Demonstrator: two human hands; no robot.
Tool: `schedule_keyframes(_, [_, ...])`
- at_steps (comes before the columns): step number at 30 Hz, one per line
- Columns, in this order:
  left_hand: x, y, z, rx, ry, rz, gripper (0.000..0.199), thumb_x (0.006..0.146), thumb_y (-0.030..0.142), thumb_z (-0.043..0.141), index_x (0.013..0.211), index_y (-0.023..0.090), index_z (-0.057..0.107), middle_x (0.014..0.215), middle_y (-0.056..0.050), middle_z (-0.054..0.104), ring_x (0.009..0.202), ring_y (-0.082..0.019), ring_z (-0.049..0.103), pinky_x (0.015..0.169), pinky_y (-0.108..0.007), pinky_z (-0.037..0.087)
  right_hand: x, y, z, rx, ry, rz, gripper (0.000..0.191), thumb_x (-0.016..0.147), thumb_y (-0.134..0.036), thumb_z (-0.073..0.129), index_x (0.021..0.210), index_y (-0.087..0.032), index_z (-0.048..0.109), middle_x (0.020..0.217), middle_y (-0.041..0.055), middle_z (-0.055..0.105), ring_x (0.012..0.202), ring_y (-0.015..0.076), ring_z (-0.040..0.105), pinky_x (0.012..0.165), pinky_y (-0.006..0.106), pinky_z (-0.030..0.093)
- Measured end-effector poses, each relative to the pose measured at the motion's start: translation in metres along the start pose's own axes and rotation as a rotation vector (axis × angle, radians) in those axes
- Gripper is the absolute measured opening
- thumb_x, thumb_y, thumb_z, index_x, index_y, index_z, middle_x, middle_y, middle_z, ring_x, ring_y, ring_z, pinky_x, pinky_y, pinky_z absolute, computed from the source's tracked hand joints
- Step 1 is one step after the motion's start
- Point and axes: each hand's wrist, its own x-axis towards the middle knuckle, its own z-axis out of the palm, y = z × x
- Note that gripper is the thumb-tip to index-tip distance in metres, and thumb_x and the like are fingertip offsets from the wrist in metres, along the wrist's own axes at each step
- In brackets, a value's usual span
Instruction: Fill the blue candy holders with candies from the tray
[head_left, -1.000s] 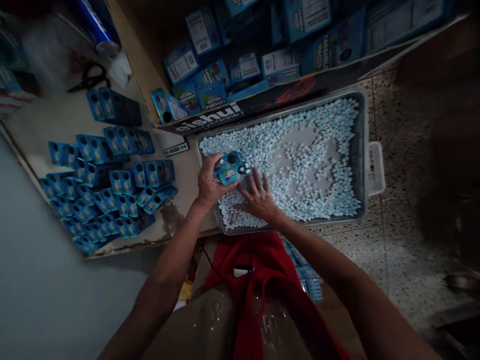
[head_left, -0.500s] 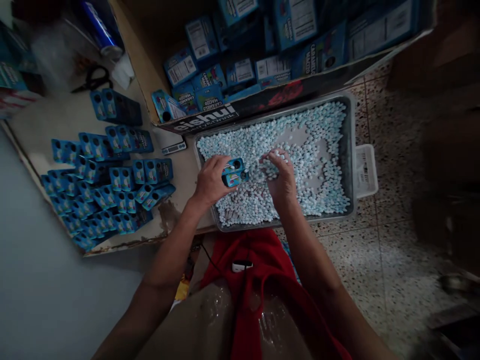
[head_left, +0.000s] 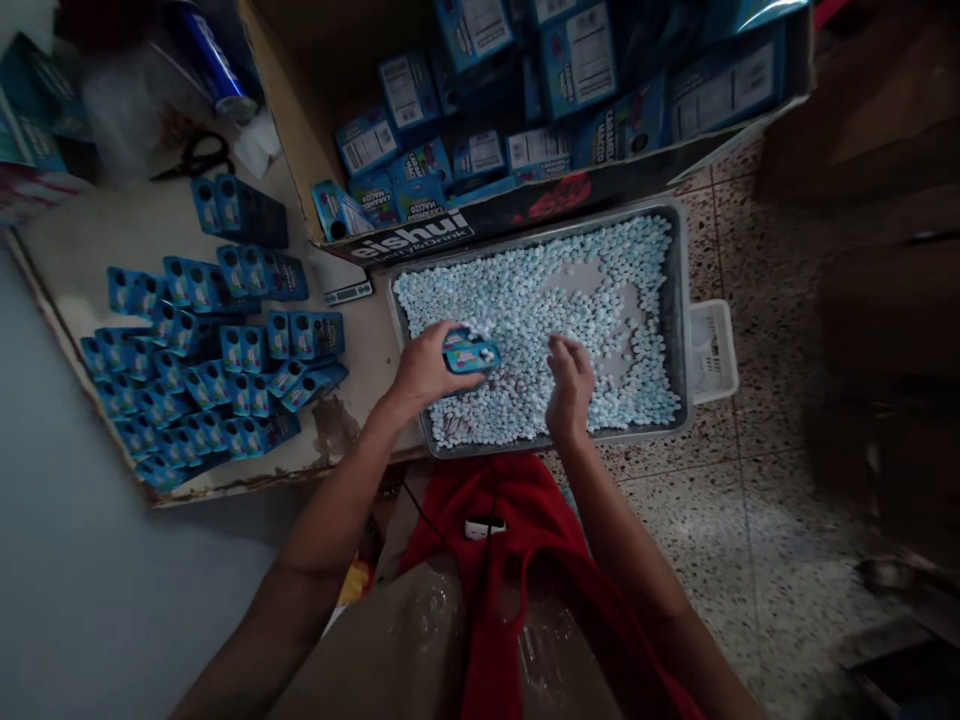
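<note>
My left hand [head_left: 424,370] is wrapped round two small blue boxes [head_left: 469,357] over the left part of a metal tray [head_left: 681,300]. White candies lie on the tops of these boxes, at their openings. Pale blue and white candies [head_left: 517,300] cover most of the tray's bottom. To the right of the boxes, my right hand [head_left: 571,385] is above the candies, its fingers slightly bent and apart, with nothing visible in it.
Several blue boxes [head_left: 247,350] stand in rows on the table [head_left: 67,240] at left. Behind the tray is a large carton [head_left: 495,220] of blue boxes. Scissors [head_left: 199,155], a can [head_left: 214,65], a scale [head_left: 349,290] and a white basket [head_left: 714,350] are around.
My right hand has let go of its handful of candies and moved slightly right and down. More candies now lie on the boxes in my left hand. The view has shifted a little.
</note>
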Motion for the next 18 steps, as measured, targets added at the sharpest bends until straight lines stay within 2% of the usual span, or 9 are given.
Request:
schedule_keyframes(2, [-0.008,-0.002,0.007,-0.072,0.007,0.011,0.077,0.062,0.04,0.1,0.129,0.022,0.066,0.12,-0.008,0.076,0.109,-0.032,0.075,0.093,-0.041,0.061,-0.008,0.007,-0.019,-0.074,-0.05,0.024,0.043,0.089,-0.059,0.07,0.106,-0.019,0.072,0.104,0.0069,0.075,0.1,0.022,0.069,0.098,0.042,0.056])
schedule_keyframes(4, [-0.015,0.0,0.018,-0.143,0.036,0.018,0.076,0.062,0.036,0.1,0.128,0.022,0.066,0.121,-0.007,0.076,0.11,-0.03,0.075,0.096,-0.042,0.061,-0.017,0.01,-0.031,-0.129,-0.091,0.014,0.041,0.085,-0.057,0.076,0.099,-0.018,0.072,0.095,0.005,0.074,0.092,0.0206,0.068,0.092,0.039,0.056])
schedule_keyframes(8, [-0.024,0.006,0.04,-0.259,0.047,0.049,0.079,0.06,0.039,0.101,0.128,0.022,0.064,0.121,-0.008,0.076,0.11,-0.029,0.076,0.097,-0.041,0.061,-0.022,0.011,-0.038,-0.194,-0.046,-0.025,0.034,0.087,-0.051,0.072,0.099,-0.019,0.07,0.097,0.0058,0.075,0.092,0.0217,0.07,0.093,0.042,0.058])
schedule_keyframes(11, [-0.026,0.004,0.046,-0.29,0.148,0.066,0.081,0.064,0.041,0.1,0.132,0.02,0.061,0.129,-0.013,0.073,0.118,-0.03,0.074,0.103,-0.042,0.059,-0.013,0.007,-0.039,-0.293,-0.17,-0.21,0.033,0.087,-0.039,0.068,0.115,-0.022,0.068,0.121,0.0113,0.074,0.116,0.0273,0.07,0.104,0.049,0.058])
schedule_keyframes(14, [-0.025,0.003,0.04,-0.305,0.151,0.122,0.082,0.064,0.042,0.1,0.134,0.022,0.062,0.131,-0.014,0.072,0.123,-0.031,0.072,0.108,-0.045,0.057,-0.001,0.0,-0.033,-0.395,-0.418,-0.431,0.062,0.084,-0.033,0.068,0.145,-0.026,0.055,0.16,0.015,0.054,0.151,0.0338,0.051,0.116,0.057,0.052])
schedule_keyframes(16, [-0.024,0.004,0.033,-0.316,0.129,0.169,0.08,0.066,0.043,0.1,0.135,0.024,0.062,0.131,-0.014,0.072,0.125,-0.032,0.07,0.11,-0.048,0.055,0.005,-0.006,-0.023,-0.45,-0.576,-0.5,0.082,0.083,-0.034,0.071,0.159,-0.028,0.04,0.172,0.0149,0.04,0.16,0.0357,0.041,0.121,0.06,0.049])
schedule_keyframes(18, [-0.025,0.005,0.025,-0.337,0.108,0.23,0.08,0.068,0.044,0.099,0.137,0.025,0.062,0.133,-0.014,0.071,0.129,-0.033,0.068,0.113,-0.05,0.054,0.01,-0.013,-0.01,-0.525,-0.691,-0.536,0.093,0.081,-0.034,0.075,0.163,-0.027,0.033,0.171,0.016,0.042,0.158,0.037,0.043,0.122,0.061,0.048])
